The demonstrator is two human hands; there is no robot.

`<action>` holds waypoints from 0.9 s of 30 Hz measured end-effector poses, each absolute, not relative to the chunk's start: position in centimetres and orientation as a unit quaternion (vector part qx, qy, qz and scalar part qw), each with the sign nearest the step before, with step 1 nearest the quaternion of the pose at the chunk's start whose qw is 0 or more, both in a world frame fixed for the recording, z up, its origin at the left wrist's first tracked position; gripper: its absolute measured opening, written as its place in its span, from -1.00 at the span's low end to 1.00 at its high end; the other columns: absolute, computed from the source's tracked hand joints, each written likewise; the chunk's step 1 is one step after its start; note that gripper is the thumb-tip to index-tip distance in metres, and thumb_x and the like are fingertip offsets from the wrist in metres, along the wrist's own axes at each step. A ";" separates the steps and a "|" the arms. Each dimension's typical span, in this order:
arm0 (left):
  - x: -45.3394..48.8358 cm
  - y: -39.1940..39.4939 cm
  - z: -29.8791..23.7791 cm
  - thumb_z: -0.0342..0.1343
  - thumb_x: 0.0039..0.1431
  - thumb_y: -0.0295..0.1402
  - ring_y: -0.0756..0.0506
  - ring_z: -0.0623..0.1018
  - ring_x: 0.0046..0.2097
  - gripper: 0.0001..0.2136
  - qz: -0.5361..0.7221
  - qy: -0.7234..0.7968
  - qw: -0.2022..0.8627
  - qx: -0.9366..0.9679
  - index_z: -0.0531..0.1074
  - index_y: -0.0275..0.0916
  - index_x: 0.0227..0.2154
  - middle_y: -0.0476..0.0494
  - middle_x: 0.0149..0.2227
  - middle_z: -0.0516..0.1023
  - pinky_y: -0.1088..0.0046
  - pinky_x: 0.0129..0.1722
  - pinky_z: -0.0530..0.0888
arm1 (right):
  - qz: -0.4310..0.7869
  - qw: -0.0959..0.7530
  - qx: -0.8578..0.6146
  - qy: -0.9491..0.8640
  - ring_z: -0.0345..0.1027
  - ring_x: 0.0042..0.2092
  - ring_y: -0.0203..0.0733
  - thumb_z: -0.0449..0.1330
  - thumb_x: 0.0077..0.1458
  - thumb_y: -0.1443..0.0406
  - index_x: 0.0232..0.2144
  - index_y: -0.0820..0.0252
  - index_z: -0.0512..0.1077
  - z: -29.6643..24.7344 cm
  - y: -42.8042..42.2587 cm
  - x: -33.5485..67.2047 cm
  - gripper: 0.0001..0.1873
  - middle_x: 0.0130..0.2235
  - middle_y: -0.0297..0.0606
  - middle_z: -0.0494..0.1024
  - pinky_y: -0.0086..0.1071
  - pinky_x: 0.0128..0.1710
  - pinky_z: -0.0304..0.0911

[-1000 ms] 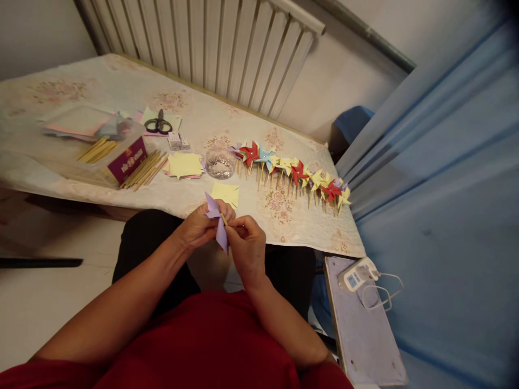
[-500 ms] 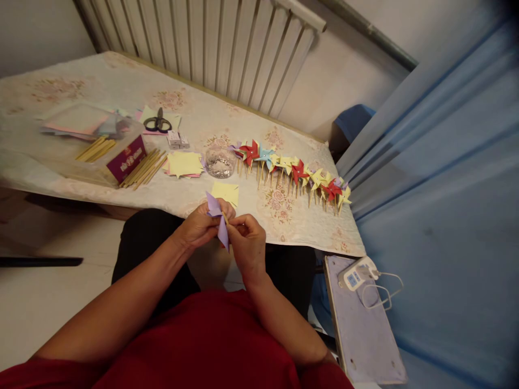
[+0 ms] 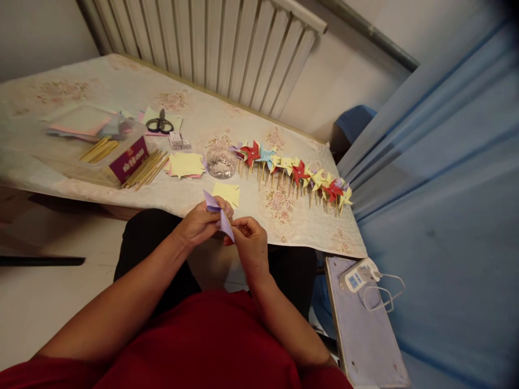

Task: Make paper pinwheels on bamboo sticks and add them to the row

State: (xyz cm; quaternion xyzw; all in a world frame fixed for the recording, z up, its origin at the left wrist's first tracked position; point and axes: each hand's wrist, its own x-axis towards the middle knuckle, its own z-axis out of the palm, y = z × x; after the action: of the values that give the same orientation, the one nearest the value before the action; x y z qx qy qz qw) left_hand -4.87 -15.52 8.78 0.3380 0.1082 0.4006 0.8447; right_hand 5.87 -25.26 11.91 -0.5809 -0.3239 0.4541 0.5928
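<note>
Purple folded paper [image 3: 226,225] is turning since a second ago, its lower tip swinging toward the right hand [image 3: 250,246], and the short stick that was showing beside it is now hiding from me. I'm seeing two smooth, pale purple blades, narrowing where they are meeting in the middle. One is pointing away from the body and to the left; the other is slanting back to the right, so the long axis is running diagonally between the hands, above the lap, just off the table edge. The left hand [image 3: 198,221] is pinching the paper near its middle. The right hand is curling its fingers narrowly at the near blade; whether they are gripping anything, I can't tell.

Just beyond, a flat yellow sheet [image 3: 226,193] is lying on the flowered tablecloth [image 3: 249,221], near a round clear tub [image 3: 221,163] of shiny bits. Slim wooden sticks [image 3: 146,168] are resting to the left, while pointed-bladed paper pinwheels [image 3: 299,172] are lining up to the right.
</note>
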 end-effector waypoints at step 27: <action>-5.0 -15.0 7.9 0.25 0.16 -0.14 -0.13 0.63 -0.36 -0.71 0.344 0.338 0.804 0.349 0.42 -0.31 -0.37 -0.16 -0.39 0.57 0.37 -0.35 0.54 | 0.467 0.570 -0.620 -0.269 0.30 -0.63 -0.34 0.29 -0.18 0.18 -0.47 0.19 0.45 7.0 -25.6 9.3 -0.79 -0.64 -0.47 0.44 -0.47 -0.57 0.26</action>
State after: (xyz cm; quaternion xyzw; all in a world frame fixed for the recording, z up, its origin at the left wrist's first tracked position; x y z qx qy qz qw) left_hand -5.02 -15.05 7.94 0.3486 0.3378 0.3439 0.8038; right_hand 9.34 -25.58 6.98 -0.6204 -0.2689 0.4668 0.5700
